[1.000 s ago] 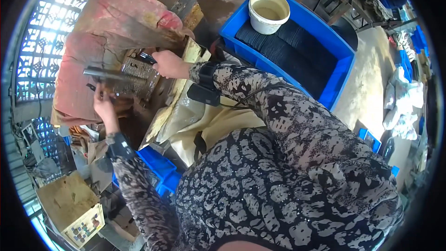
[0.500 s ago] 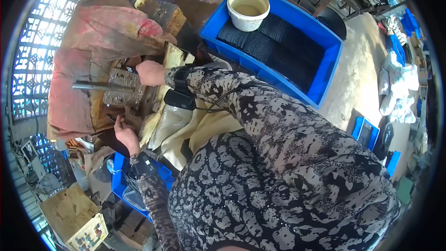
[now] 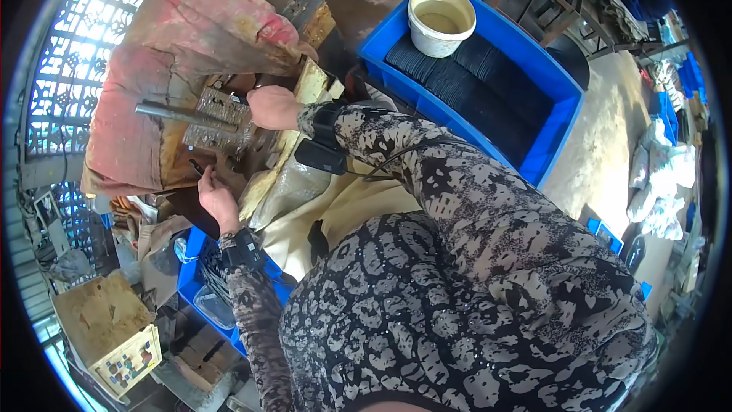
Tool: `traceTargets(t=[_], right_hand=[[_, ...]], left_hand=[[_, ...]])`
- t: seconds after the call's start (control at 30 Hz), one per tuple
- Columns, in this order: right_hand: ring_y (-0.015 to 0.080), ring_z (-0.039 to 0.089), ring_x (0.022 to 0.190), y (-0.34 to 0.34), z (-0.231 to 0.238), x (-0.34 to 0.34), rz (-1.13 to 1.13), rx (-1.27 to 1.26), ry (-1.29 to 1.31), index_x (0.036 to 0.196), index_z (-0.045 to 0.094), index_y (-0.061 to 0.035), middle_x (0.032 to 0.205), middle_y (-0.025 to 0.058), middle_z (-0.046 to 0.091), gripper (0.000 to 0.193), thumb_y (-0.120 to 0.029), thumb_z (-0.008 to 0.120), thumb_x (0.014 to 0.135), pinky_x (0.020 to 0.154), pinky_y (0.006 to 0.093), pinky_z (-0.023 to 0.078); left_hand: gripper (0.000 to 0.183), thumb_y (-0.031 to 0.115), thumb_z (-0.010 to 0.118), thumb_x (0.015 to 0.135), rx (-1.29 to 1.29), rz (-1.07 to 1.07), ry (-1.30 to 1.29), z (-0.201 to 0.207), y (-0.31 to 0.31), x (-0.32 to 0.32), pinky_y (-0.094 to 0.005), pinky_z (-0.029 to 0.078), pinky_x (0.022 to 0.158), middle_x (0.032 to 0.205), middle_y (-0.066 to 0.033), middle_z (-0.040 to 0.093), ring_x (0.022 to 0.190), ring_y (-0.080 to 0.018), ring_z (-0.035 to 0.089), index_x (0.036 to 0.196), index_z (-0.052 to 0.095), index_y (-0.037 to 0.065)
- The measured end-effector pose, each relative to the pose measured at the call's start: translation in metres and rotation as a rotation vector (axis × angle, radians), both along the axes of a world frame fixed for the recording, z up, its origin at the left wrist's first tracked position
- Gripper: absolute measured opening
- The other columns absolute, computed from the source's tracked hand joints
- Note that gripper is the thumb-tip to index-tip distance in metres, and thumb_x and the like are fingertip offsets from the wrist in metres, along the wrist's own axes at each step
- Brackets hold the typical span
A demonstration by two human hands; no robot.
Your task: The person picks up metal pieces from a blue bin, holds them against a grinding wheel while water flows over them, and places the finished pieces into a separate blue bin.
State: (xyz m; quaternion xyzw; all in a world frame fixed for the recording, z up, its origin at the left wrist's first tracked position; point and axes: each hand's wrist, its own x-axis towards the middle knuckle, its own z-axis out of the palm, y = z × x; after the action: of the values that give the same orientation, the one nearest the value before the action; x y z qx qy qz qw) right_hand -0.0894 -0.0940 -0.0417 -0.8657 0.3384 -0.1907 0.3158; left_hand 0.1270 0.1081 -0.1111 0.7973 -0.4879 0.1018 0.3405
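My left hand [image 3: 217, 202] is closed, with a small dark slim object [image 3: 197, 165] showing at its fingertips; its kind is too small to tell. My right hand [image 3: 274, 107] forms a fist at the right side of a block wrapped in clear film [image 3: 212, 137]; anything inside the fist is hidden. A grey metal bar [image 3: 179, 114] runs across that block and sticks out to the left. Stained pink cloth [image 3: 183, 23] drapes around the block on the far and left sides. Close to my right wrist lies a worn yellowish foam-like edge [image 3: 309, 88].
A large blue crate [image 3: 560, 133] at the far right holds stacked dark thin pieces, with a white bucket [image 3: 436, 47] on them. A smaller blue crate [image 3: 191, 286] stands below my left forearm. A cardboard box [image 3: 103, 317] sits lower left. Pale cloth [image 3: 366, 202] lies before me.
The whole view has turned a little, so the block, bar and crates sit differently in the picture. Both hands stay close to the block, the left still with the small dark object.
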Motion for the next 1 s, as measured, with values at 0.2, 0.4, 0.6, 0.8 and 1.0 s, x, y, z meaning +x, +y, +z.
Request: traceTargets(t=[0.2, 0.4, 0.6, 0.8, 1.0], right_hand=[[0.0367, 0.066, 0.076, -0.001, -0.01, 0.0, -0.017, -0.105, -0.06, 0.083, 0.062, 0.0022, 0.078, 0.0205, 0.066, 0.016, -0.011, 0.058, 0.075, 0.066, 0.044, 0.053], [0.0369, 0.066, 0.076, -0.001, -0.012, -0.001, -0.045, -0.191, -0.067, 0.086, 0.058, 0.0027, 0.078, 0.0206, 0.066, 0.018, -0.01, 0.055, 0.074, 0.067, 0.0449, 0.052], [0.0366, 0.066, 0.077, -0.006, -0.02, 0.013, -0.104, -0.292, 0.046, 0.09, 0.056, -0.0016, 0.079, 0.0179, 0.067, 0.017, -0.017, 0.055, 0.084, 0.069, 0.048, 0.052], [0.0393, 0.066, 0.081, -0.003, -0.013, 0.015, -0.145, -0.32, 0.058, 0.094, 0.056, -0.003, 0.083, 0.0198, 0.067, 0.017, -0.019, 0.05, 0.09, 0.071, 0.0502, 0.052], [0.0395, 0.065, 0.086, -0.001, -0.009, 0.019, -0.154, -0.305, 0.22, 0.096, 0.055, -0.0036, 0.086, 0.02, 0.067, 0.022, -0.024, 0.05, 0.093, 0.074, 0.0503, 0.051]], left_hand=[[0.026, 0.002, 0.05, 0.092, -0.004, -0.007, -0.056, 0.008, -0.006, -0.014, -0.0273, 0.045, 0.051, 0.094, -0.0085, 0.067, 0.055, -0.0115, 0.054, 0.114, 0.065, 0.003], [0.044, -0.009, 0.044, 0.074, 0.059, 0.049, 0.061, 0.043, -0.011, -0.053, -0.0371, 0.048, 0.086, 0.1, -0.0157, 0.065, 0.096, -0.0311, 0.062, 0.112, 0.065, 0.0], [0.03, 0.003, 0.057, 0.076, 0.044, 0.071, -0.11, 0.049, -0.014, -0.057, -0.043, 0.049, 0.076, 0.092, -0.0137, 0.063, 0.088, -0.0343, 0.06, 0.104, 0.065, 0.01], [0.031, 0.004, 0.053, 0.078, 0.026, 0.153, -0.059, 0.046, -0.015, -0.054, -0.043, 0.051, 0.076, 0.099, -0.0146, 0.064, 0.089, -0.0339, 0.063, 0.104, 0.067, 0.011], [0.029, 0.002, 0.053, 0.078, -0.013, 0.188, -0.003, 0.05, -0.008, -0.06, -0.0443, 0.05, 0.075, 0.093, -0.0139, 0.062, 0.087, -0.0355, 0.061, 0.102, 0.066, 0.012]])
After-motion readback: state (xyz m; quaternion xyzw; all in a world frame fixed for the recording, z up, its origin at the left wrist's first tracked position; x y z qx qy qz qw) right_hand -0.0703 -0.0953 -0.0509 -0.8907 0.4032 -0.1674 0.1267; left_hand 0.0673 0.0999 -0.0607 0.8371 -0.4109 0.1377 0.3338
